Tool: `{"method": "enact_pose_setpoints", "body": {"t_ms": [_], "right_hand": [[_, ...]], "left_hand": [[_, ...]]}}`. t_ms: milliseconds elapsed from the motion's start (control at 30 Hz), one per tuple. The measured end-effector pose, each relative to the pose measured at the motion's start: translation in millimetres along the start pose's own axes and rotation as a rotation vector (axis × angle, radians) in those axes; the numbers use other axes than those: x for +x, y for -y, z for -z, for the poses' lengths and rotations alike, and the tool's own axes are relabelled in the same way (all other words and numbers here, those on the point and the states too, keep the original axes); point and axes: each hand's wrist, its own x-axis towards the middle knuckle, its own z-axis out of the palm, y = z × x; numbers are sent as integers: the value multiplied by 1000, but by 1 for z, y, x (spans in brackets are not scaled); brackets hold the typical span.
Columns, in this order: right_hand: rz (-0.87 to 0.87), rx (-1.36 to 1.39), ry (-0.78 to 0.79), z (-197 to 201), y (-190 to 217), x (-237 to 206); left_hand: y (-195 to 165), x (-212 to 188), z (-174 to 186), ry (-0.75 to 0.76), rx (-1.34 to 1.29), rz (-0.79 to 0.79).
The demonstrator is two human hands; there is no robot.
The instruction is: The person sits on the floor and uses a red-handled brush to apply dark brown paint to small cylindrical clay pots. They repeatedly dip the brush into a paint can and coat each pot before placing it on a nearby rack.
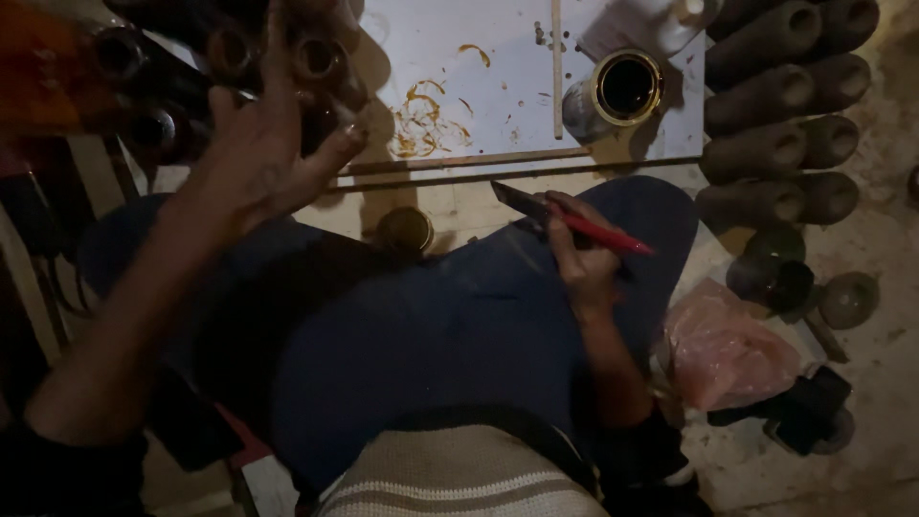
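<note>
The right hand (581, 254) is clamped on a red-handled brush (574, 222), resting on the knee just below the white board (498, 86). The left hand (263, 153), fingers spread and holding nothing, reaches toward dark tubes (230, 53) left of that board.

Left hand (263, 144) motion-blurred; fingertips lost against dark tubes (230, 48) beyond them, tube count unreadable. Red-handled brush (574, 222) partly hidden inside right hand (579, 258). Stacked cylinders (785, 96) right of right-hand fingers cut off by top edge. Tin (627, 88) contents too dark to tell.
</note>
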Motion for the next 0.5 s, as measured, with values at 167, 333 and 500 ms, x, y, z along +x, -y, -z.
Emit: {"method": "enact_pose_setpoints", "body": {"t_ms": [167, 333, 500], "right_hand": [[25, 38, 18, 1, -8, 1], [66, 10, 5, 0, -10, 2], [47, 24, 6, -1, -9, 2]], "left_hand": [[5, 6, -10, 53, 131, -3], [10, 8, -21, 114, 223, 6], [11, 8, -22, 59, 294, -98]]}}
